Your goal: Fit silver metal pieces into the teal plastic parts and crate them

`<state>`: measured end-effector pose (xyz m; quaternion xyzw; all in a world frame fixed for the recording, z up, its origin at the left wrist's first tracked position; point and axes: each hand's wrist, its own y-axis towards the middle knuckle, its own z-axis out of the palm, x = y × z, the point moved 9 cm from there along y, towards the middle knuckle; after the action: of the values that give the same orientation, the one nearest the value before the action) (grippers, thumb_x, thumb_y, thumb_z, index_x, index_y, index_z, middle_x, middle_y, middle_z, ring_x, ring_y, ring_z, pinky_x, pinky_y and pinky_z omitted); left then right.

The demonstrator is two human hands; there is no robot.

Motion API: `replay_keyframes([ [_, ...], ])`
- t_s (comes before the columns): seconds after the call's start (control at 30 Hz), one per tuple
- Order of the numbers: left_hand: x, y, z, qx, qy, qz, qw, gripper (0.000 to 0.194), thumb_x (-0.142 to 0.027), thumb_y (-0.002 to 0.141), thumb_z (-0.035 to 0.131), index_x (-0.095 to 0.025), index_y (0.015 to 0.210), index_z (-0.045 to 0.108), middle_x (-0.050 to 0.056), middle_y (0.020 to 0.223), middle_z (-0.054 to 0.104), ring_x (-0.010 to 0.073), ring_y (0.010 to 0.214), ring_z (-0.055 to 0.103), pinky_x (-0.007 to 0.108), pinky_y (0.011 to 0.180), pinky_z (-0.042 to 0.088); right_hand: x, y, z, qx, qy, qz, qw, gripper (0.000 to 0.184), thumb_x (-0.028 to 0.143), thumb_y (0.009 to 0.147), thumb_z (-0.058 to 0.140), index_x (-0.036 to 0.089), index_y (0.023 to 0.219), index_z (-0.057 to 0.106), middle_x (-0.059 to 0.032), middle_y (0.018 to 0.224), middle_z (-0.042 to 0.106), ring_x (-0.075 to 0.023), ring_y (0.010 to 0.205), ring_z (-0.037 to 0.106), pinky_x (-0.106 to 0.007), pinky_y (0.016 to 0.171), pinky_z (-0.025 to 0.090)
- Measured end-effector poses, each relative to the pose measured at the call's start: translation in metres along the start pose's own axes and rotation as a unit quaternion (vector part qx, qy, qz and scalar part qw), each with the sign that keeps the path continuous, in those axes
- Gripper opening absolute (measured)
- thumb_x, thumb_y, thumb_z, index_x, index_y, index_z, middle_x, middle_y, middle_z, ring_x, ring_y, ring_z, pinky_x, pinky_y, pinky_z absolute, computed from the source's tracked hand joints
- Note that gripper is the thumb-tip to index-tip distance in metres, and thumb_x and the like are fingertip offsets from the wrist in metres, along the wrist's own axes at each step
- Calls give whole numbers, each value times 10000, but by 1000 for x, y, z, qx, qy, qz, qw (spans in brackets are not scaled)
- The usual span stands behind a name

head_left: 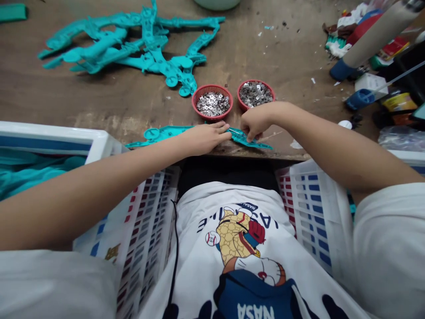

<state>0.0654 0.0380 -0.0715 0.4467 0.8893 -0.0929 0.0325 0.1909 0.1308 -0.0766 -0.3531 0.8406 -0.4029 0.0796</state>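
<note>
A long teal plastic part (164,133) lies along the near edge of the wooden table (99,102). My left hand (204,137) rests flat on its middle, fingers stretched out and pressing it down. My right hand (255,122) is pinched closed over the part's right end, holding something too small to make out. Just beyond the hands stand two small red baskets (212,103) (256,94) filled with little silver metal pieces.
A heap of teal plastic parts (133,44) lies at the back left. White slatted crates (146,221) (315,208) flank my lap, the left one holding teal parts. Clutter with a cardboard tube (372,37) and bottles fills the right side.
</note>
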Motion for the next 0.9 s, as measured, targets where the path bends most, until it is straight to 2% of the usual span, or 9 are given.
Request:
replay_keyframes([
  [0.17,14,0,-3,0,-14,-32,999,539,-63,1112,507,-155,1620,661,238,1800,665,352,1731,629,457,1364,597,6,-3,-1,9,-21,10,1000,335,438,1027,1027,175,894,867,-20,861,832,-261,923,842,-408,926,636],
  [0.3,20,-3,-5,-1,-20,-51,998,564,-110,1119,517,-176,1664,645,231,1735,708,353,1598,742,426,1287,635,11,-3,-4,12,-29,7,999,332,461,1014,1030,201,897,859,-21,857,831,-270,910,837,-417,906,647],
  [0.47,19,-3,-6,-9,-16,-57,998,546,-99,1124,455,-182,1617,676,194,1779,687,317,1628,716,385,1297,615,9,-5,-8,8,-31,8,999,342,432,943,1060,199,850,828,-12,798,794,-265,865,814,-404,910,627],
  [0.6,21,-4,-11,-13,-29,-95,995,525,-144,1141,478,-213,1614,695,157,1650,778,316,1495,799,374,1229,642,5,-8,-11,4,-44,-12,999,393,550,953,1020,211,891,830,-4,792,780,-231,778,753,-361,810,588],
  [0.7,20,-6,-14,-21,-31,-117,992,451,-205,1133,591,-251,1561,728,122,1577,821,318,1419,832,358,1189,654,2,-13,-14,5,-32,-9,999,326,518,1015,945,208,971,854,-17,843,802,-231,808,757,-356,804,582],
  [0.9,17,-8,-8,-11,-44,-125,991,492,-221,1160,598,-178,1648,642,196,1730,728,359,1538,778,442,1270,648,-6,-32,-22,7,-20,5,1000,333,503,1091,857,175,1042,887,-45,916,828,-262,923,811,-387,890,623],
])
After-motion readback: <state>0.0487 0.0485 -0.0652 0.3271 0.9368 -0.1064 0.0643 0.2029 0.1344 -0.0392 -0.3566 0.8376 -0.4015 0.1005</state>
